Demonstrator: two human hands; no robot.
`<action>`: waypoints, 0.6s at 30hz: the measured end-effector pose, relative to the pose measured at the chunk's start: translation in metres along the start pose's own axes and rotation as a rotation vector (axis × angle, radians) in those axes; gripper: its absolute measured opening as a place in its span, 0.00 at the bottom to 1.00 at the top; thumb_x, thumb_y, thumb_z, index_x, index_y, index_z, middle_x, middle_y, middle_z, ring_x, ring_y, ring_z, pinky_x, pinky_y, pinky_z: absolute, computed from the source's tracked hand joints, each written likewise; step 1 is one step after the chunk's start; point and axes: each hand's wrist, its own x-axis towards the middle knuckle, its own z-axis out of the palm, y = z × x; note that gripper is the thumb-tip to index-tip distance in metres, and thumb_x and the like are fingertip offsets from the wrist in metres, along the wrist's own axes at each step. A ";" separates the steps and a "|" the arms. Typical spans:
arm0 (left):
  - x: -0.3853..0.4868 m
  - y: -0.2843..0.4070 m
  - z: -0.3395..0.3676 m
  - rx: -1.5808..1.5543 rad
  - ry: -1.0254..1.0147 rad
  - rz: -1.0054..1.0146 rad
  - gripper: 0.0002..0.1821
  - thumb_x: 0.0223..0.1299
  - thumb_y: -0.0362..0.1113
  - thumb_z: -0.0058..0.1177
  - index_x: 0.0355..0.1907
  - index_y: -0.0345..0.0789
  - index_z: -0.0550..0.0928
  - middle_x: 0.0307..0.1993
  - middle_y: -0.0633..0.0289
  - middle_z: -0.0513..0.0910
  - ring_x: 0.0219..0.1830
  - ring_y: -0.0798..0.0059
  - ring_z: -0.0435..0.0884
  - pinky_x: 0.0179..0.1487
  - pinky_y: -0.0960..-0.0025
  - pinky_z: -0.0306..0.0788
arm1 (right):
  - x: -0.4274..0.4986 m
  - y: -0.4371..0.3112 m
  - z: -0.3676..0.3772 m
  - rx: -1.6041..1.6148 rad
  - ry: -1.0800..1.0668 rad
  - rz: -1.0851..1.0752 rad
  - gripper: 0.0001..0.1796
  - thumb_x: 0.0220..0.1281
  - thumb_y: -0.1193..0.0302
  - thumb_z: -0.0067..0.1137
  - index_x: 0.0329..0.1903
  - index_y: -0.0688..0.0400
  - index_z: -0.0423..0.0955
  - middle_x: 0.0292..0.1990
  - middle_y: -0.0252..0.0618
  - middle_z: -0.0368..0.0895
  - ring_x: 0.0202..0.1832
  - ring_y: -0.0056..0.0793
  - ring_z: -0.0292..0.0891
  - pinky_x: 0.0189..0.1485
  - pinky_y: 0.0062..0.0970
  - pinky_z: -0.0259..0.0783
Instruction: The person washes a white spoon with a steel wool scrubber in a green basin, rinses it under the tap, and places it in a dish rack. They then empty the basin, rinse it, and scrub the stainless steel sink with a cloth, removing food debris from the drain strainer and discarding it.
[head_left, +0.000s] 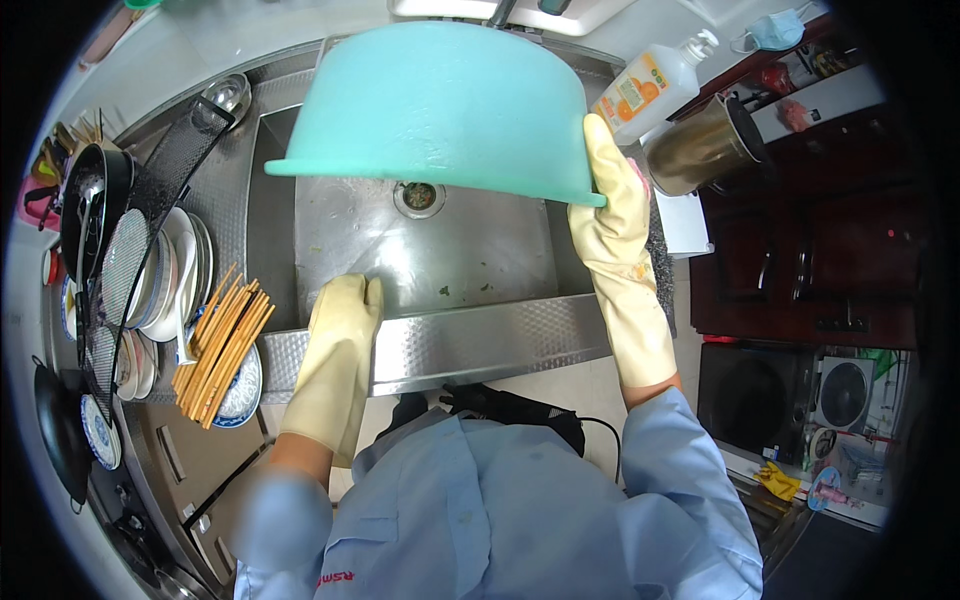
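A large turquoise plastic basin (442, 105) is tipped on its side above a stainless steel sink (487, 247), its outer wall in view. My right hand (611, 180), in a cream rubber glove, grips the basin's rim at its right end. In a matching glove, my left hand (345, 304) is over the sink's front edge, well below the basin and apart from it; its fingers look curled, and nothing shows in them. Small green food scraps lie on the sink floor, and the drain strainer (419, 196) holds more bits.
Left of the sink stand stacked plates (187, 262), a bundle of wooden chopsticks (225, 349) on a blue-patterned plate (244, 390), a black mesh rack (169, 161) and a black pan (94, 202). At right are a pump bottle (637, 90) and a metal pot (694, 146).
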 end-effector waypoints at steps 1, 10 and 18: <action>0.001 0.002 0.000 0.001 -0.004 0.004 0.24 0.81 0.52 0.53 0.42 0.32 0.89 0.47 0.42 0.90 0.55 0.38 0.88 0.63 0.44 0.80 | -0.004 0.006 -0.002 -0.002 -0.011 0.029 0.37 0.70 0.86 0.63 0.80 0.51 0.75 0.56 0.50 0.89 0.48 0.55 0.91 0.49 0.36 0.87; -0.003 0.005 -0.003 -0.086 0.083 0.004 0.23 0.78 0.49 0.55 0.43 0.29 0.90 0.46 0.39 0.90 0.54 0.39 0.88 0.62 0.45 0.80 | -0.052 0.004 -0.052 -0.256 -0.161 -0.268 0.46 0.45 0.80 0.70 0.76 0.60 0.81 0.72 0.69 0.80 0.29 0.44 0.85 0.34 0.34 0.82; 0.003 0.008 -0.033 -1.711 -0.376 -0.148 0.29 0.89 0.52 0.47 0.71 0.29 0.80 0.62 0.51 0.90 0.63 0.62 0.90 0.67 0.63 0.83 | -0.049 -0.010 -0.055 -0.294 -0.141 -0.221 0.44 0.46 0.85 0.67 0.74 0.57 0.81 0.72 0.70 0.80 0.39 0.52 0.93 0.43 0.37 0.89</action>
